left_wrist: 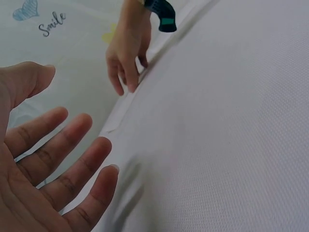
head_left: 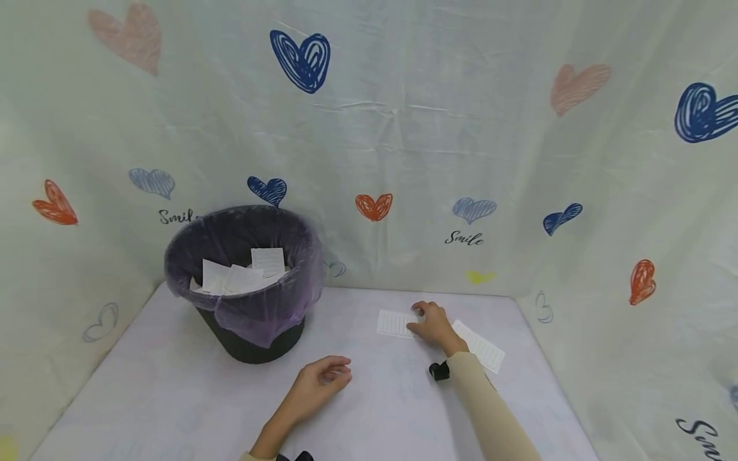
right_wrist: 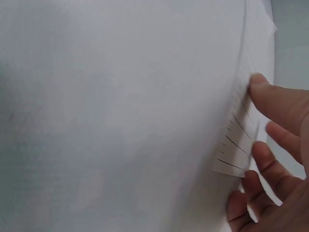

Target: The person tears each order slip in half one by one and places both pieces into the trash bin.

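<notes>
In the head view, my right hand (head_left: 434, 326) is over the right end of a white lined paper card (head_left: 394, 323) that lies on the table. The right wrist view shows the thumb and fingers spread about that card (right_wrist: 231, 150), the thumb at its edge; firm contact is hard to judge. Another lined card (head_left: 480, 346) lies beside the right wrist, partly covered by the arm. My left hand (head_left: 318, 385) hovers above the table nearer the front, holding nothing. Its fingers look loose and apart in the left wrist view (left_wrist: 53, 169).
A dark bin (head_left: 248, 336) lined with a purple bag (head_left: 300, 291) stands at the left back, with several paper cards (head_left: 268, 260) inside. The white table (head_left: 369, 410) meets a curtain (head_left: 369, 147) printed with hearts at the back and sides.
</notes>
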Demonstrator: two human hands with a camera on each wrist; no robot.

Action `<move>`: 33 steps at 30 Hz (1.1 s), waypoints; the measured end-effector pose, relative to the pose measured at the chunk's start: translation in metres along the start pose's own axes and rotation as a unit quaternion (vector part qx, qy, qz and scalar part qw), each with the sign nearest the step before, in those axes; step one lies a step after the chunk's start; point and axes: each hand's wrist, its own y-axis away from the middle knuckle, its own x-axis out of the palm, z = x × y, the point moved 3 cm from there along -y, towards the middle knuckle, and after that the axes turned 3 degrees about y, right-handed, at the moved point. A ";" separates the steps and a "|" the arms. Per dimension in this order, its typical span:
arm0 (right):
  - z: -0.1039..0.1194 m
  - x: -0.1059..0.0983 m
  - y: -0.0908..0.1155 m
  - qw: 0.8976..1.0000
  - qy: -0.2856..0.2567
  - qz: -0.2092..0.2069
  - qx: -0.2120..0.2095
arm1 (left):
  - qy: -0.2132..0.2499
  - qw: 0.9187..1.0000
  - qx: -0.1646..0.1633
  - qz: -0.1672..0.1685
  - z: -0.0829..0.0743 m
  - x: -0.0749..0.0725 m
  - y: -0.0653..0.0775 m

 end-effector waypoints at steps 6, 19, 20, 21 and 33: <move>0.005 0.003 0.005 0.999 -0.016 0.049 -0.010 | 0.009 1.000 -0.010 -0.005 -0.001 0.003 0.000; 0.029 0.016 0.033 0.996 -0.069 0.038 -0.039 | 0.004 1.000 -0.015 -0.001 -0.003 0.010 0.000; 0.031 0.017 0.035 0.996 -0.075 0.037 -0.038 | 0.002 1.000 -0.016 -0.001 -0.003 0.010 -0.001; 0.033 0.019 0.038 0.995 -0.080 0.036 -0.038 | 0.001 1.000 -0.017 -0.001 -0.003 0.010 -0.001; 0.058 0.038 0.072 0.988 -0.117 -0.001 -0.097 | -0.009 0.998 0.001 -0.060 0.003 0.013 -0.001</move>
